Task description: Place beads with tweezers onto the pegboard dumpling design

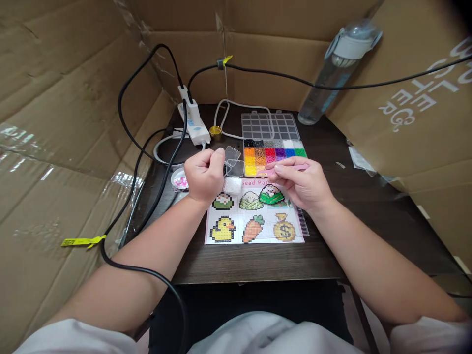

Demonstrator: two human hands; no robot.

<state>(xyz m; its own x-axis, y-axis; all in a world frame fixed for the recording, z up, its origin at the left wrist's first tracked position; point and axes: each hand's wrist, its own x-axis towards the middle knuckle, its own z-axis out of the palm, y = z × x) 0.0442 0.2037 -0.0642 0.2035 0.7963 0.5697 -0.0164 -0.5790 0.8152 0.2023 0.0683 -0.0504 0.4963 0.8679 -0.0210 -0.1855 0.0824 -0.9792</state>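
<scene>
My right hand (304,179) is closed on pink tweezers (299,167), whose tips point left over the front edge of the compartment box of coloured beads (270,152). My left hand (205,174) is a closed fist beside small clear plastic boxes (234,168) with raised lids; what it holds, if anything, is hidden. A small clear box of white beads (233,186) is just right of this fist. Below lies a bead pattern sheet (241,235) showing a duck, a carrot and a money bag. A green and white bead piece (272,194) rests on its upper right part.
A white dish with pink beads (180,181) is left of my fist. The bead box's transparent lid (271,126) lies behind. Beyond are a power strip (194,123), a gold-coloured round container (215,132) and a leaning water bottle (334,73). Black cables (127,206) cross the left side; cardboard walls surround the table.
</scene>
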